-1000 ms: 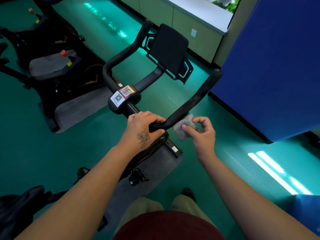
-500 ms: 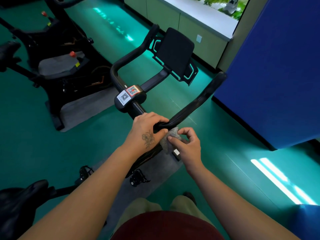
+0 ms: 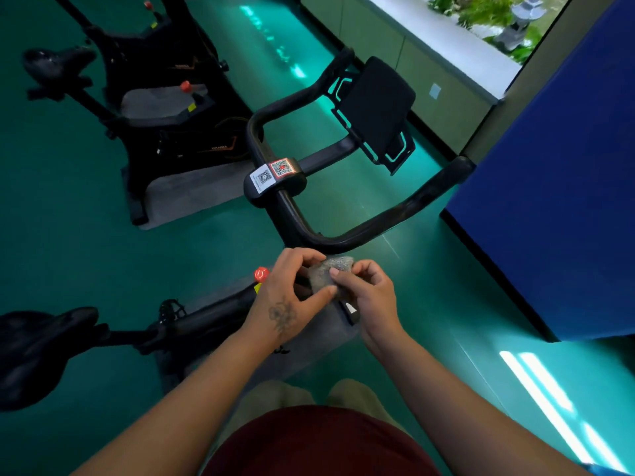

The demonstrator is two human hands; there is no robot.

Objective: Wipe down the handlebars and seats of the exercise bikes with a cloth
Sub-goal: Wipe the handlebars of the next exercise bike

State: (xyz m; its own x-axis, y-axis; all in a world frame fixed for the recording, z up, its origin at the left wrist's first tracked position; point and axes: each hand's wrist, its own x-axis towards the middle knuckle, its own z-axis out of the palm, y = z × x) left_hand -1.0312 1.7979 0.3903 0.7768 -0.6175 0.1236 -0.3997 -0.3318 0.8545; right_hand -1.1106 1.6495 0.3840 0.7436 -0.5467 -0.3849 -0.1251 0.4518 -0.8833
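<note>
The black handlebar (image 3: 388,218) of the near exercise bike curves in front of me, with a QR sticker on its centre clamp and a black tablet holder (image 3: 376,108) beyond. Just below its near bend, both hands meet on a small grey cloth (image 3: 328,271). My left hand (image 3: 290,297) pinches the cloth's left side with curled fingers and thumb. My right hand (image 3: 366,290) pinches its right side. Neither hand touches the bar. The bike's black seat (image 3: 37,341) is at the lower left.
A second black exercise bike (image 3: 165,108) with its seat (image 3: 56,63) stands on a grey mat at the upper left. A blue padded block (image 3: 556,187) rises close on the right. Low cabinets (image 3: 439,84) line the far wall. Green floor surrounds the bikes.
My left hand let go of the handlebar and came down to the cloth. My right hand drew the cloth off the bar toward me; both hands now hold it below the bend.
</note>
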